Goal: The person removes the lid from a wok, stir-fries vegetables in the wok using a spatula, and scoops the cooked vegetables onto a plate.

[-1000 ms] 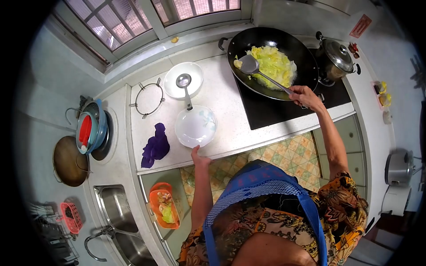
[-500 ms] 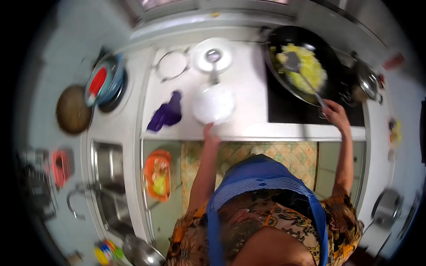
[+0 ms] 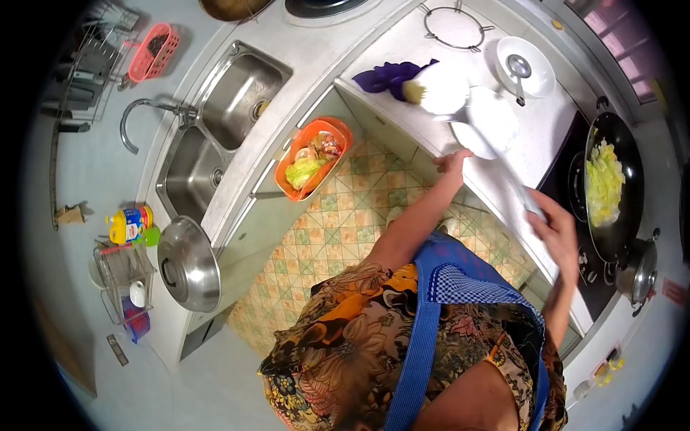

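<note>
My right hand [image 3: 555,228] is closed around the handle of a metal spatula [image 3: 509,167], which slants over the counter and is blurred. Beneath it lies a white plate [image 3: 494,128]. My left hand [image 3: 453,164] is at the counter's front edge, fingers apart, one fingertip at or close to the plate's rim. Beyond the spatula's head is a bright, blurred white shape [image 3: 447,85] with a yellowish patch; I cannot make out what it is. A black wok [image 3: 629,161] on the right holds chopped pale-green cabbage [image 3: 604,185]. A white bowl [image 3: 544,80] contains a metal spoon [image 3: 518,67].
A purple cloth [image 3: 384,77] and a metal ring stand [image 3: 455,30] lie on the counter. A lidded pot [image 3: 637,276] stands beside the wok. Leftward are an orange bin [image 3: 286,176] with scraps, a double sink [image 3: 237,93] and a large metal lid [image 3: 190,266].
The view has turned left, bringing the sink fully in. My right hand has carried the spatula from the wok to over the plate. My left hand stays near the plate.
</note>
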The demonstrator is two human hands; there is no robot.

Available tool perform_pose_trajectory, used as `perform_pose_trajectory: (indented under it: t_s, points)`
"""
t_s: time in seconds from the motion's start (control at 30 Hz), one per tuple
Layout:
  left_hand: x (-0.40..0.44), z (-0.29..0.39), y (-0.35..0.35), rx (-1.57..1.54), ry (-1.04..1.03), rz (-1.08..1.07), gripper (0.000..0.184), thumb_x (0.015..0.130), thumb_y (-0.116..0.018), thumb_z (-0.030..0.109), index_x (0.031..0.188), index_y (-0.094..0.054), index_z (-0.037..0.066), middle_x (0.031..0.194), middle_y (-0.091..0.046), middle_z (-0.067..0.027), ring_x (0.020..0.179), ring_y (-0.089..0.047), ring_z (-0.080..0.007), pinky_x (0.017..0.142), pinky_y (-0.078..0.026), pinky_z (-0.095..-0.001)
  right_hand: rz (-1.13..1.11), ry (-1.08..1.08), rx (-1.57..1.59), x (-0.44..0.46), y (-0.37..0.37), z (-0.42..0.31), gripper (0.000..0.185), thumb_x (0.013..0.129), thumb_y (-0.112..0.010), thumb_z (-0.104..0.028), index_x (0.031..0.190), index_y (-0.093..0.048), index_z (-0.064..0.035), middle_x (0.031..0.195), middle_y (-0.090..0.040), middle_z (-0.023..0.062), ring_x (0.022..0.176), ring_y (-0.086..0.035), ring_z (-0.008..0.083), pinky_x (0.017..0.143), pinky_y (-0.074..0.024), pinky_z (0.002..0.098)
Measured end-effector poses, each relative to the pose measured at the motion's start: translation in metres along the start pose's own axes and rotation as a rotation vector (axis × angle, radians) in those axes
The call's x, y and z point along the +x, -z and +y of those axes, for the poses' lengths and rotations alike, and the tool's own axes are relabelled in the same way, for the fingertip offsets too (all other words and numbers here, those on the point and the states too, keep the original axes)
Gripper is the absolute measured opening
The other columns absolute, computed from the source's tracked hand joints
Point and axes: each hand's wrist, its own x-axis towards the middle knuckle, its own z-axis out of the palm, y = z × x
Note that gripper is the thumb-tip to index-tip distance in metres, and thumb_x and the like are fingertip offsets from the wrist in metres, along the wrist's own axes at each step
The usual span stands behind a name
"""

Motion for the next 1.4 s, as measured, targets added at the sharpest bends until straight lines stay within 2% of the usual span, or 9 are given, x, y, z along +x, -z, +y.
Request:
perform_pose_trajectory:
  t_s: [0.17, 0.27, 0.33, 0.43, 0.6, 0.7, 0.9, 1.17, 1.4]
  points:
    - [0.026, -0.018, -0.011, -0.256, -0.093, -0.057, 0.087, 0.058, -0.070, 0.019, 0.126, -0.019, -0.001, 0.120, -0.034, -0.0197, 0.104, -0.042, -0.0289, 0.093, -0.032, -0.0362, -0.079, 0.590, -0.290, 0.103, -0.145, 0.026, 0.037, 0.079, -0.051, -0.002, 0.116, -0.053, -0.0038, 0.099, -0.059, 0.0174, 0.082, -0.060, 0.0285, 0.072, -0.0484, 0.0311]
    - [0.029, -0.017, 0.007, -0.203, -0.084, -0.073, 0.079, 0.060, -0.067, 0.022, 0.124, -0.024, 0.001, 0.118, -0.038, -0.0176, 0.103, -0.044, -0.0292, 0.088, -0.033, -0.0387, -0.120, 0.369, -0.687, 0.142, -0.224, 0.055, 0.036, 0.081, -0.046, -0.007, 0.116, -0.052, -0.0054, 0.096, -0.058, 0.0166, 0.084, -0.059, 0.0278, 0.073, -0.0473, 0.0310]
    - [0.031, -0.020, 0.018, -0.172, -0.086, -0.114, 0.074, 0.062, -0.065, 0.023, 0.122, -0.028, 0.002, 0.116, -0.040, -0.0163, 0.102, -0.045, -0.0293, 0.085, -0.034, -0.0404, -0.136, 0.659, -0.575, 0.150, -0.226, 0.051, 0.034, 0.083, -0.044, -0.010, 0.115, -0.052, -0.0083, 0.090, -0.059, 0.0125, 0.081, -0.060, 0.0228, 0.068, -0.0472, 0.0310]
    - [0.044, -0.027, 0.013, -0.111, -0.065, -0.340, 0.066, 0.064, -0.061, 0.025, 0.120, -0.033, 0.004, 0.114, -0.044, -0.0143, 0.101, -0.047, -0.0296, 0.081, -0.036, -0.0430, -0.201, 0.452, 0.413, 0.103, -0.146, 0.050, 0.029, 0.085, -0.047, -0.017, 0.111, -0.056, -0.0083, 0.087, -0.061, 0.0089, 0.076, -0.060, 0.0180, 0.063, -0.0474, 0.0314]
    - [0.067, -0.017, 0.001, 0.096, 0.015, -0.601, 0.055, 0.068, -0.056, 0.029, 0.117, -0.042, 0.008, 0.110, -0.050, -0.0109, 0.099, -0.050, -0.0300, 0.073, -0.039, -0.0472, -0.285, 0.325, 0.025, 0.088, -0.063, 0.026, 0.026, 0.083, -0.055, -0.026, 0.082, -0.057, -0.0001, 0.059, -0.051, 0.0017, 0.052, -0.049, 0.0116, 0.046, -0.0411, 0.0270]
    - [0.081, -0.011, 0.000, 0.191, -0.019, -0.561, 0.049, 0.071, -0.053, 0.031, 0.115, -0.047, 0.010, 0.108, -0.054, -0.0089, 0.098, -0.052, -0.0302, 0.069, -0.040, -0.0497, -0.127, 0.201, 0.271, 0.021, 0.015, 0.027, 0.047, 0.079, -0.063, -0.035, 0.116, -0.055, -0.0071, 0.067, -0.060, 0.0038, 0.054, -0.054, 0.0105, 0.048, -0.0434, 0.0229]
    - [0.050, 0.003, -0.006, 0.081, 0.005, -0.474, 0.044, 0.066, -0.057, 0.025, 0.108, -0.056, 0.014, 0.120, -0.048, -0.0041, 0.109, -0.043, -0.0289, 0.088, -0.023, -0.0601, 0.472, -0.172, -0.232, -0.105, 0.158, 0.057, 0.033, 0.081, -0.059, -0.022, 0.109, -0.059, -0.0051, 0.078, -0.065, 0.0092, 0.059, -0.059, 0.0139, 0.056, -0.0487, 0.0278]
    - [0.071, 0.002, -0.003, 0.070, -0.002, -0.389, 0.051, 0.064, -0.060, 0.023, 0.113, -0.049, 0.016, 0.123, -0.043, -0.0075, 0.112, -0.038, -0.0302, 0.091, -0.018, -0.0623, 0.427, -0.850, -0.537, -0.147, 0.302, 0.149, 0.012, 0.070, -0.057, -0.011, 0.070, -0.061, -0.0001, 0.059, -0.060, 0.0097, 0.046, -0.057, 0.0158, 0.042, -0.0464, 0.0271]
    - [0.039, 0.005, -0.008, 0.154, -0.002, -0.302, 0.062, 0.060, -0.062, 0.026, 0.118, -0.041, 0.019, 0.127, -0.034, -0.0099, 0.118, -0.027, -0.0339, 0.093, -0.018, -0.0588, 0.637, -0.457, -0.217, -0.063, 0.283, 0.265, 0.024, 0.072, -0.060, -0.013, 0.091, -0.065, -0.0004, 0.059, -0.059, 0.0086, 0.048, -0.054, 0.0136, 0.045, -0.0441, 0.0269]
